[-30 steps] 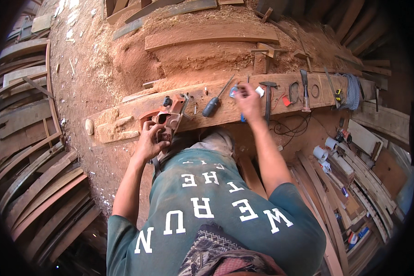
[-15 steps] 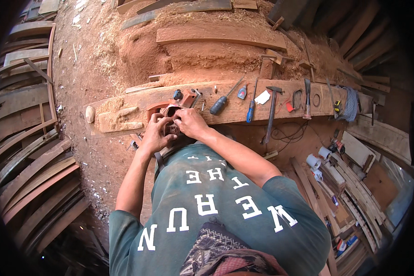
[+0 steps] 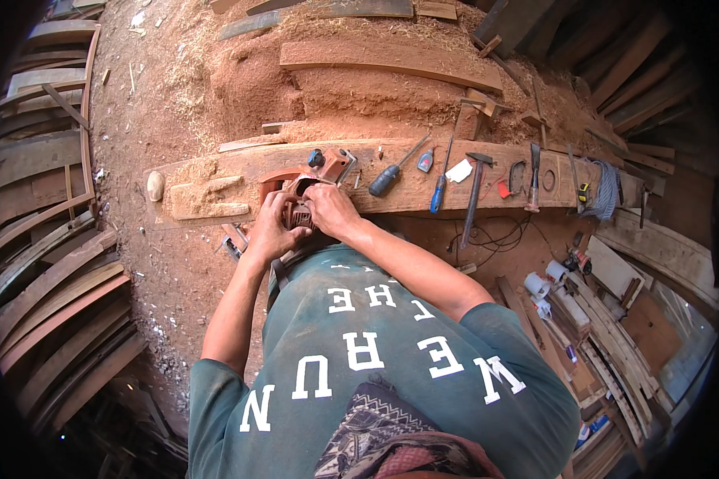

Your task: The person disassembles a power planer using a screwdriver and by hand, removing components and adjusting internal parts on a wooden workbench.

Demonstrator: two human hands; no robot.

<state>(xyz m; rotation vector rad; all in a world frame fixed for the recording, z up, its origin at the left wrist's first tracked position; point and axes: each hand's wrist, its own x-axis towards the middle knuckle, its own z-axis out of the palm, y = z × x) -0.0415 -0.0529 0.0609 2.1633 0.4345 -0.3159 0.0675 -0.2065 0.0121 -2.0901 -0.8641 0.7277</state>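
Observation:
An orange-red electric planer (image 3: 276, 176) with a black knob rests at the near edge of a thick wooden plank bench (image 3: 256, 161), close to my body. My left hand (image 3: 272, 230) is wrapped round the planer's near left side, thumb against its vented housing. From the right, my right hand (image 3: 333, 211) presses curled fingers at a dark opening in the planer's body. Its fingertips are partly hidden there, and I cannot make out any small part between them. Right of my hands lies a large dark screwdriver (image 3: 386, 180).
Along the bench lie a small bottle (image 3: 426, 160), a blue-handled screwdriver (image 3: 438, 193), a hammer (image 3: 475, 188), a chisel (image 3: 534, 180), a tape measure (image 3: 584, 192) and coiled blue rope (image 3: 605, 188). Wood shavings (image 3: 204, 191) cover its left end. Curved boards (image 3: 56, 311) are stacked at left.
My right fingers have shifted slightly at the planer's opening, and the left hand still holds its side. The whole view has moved a little.

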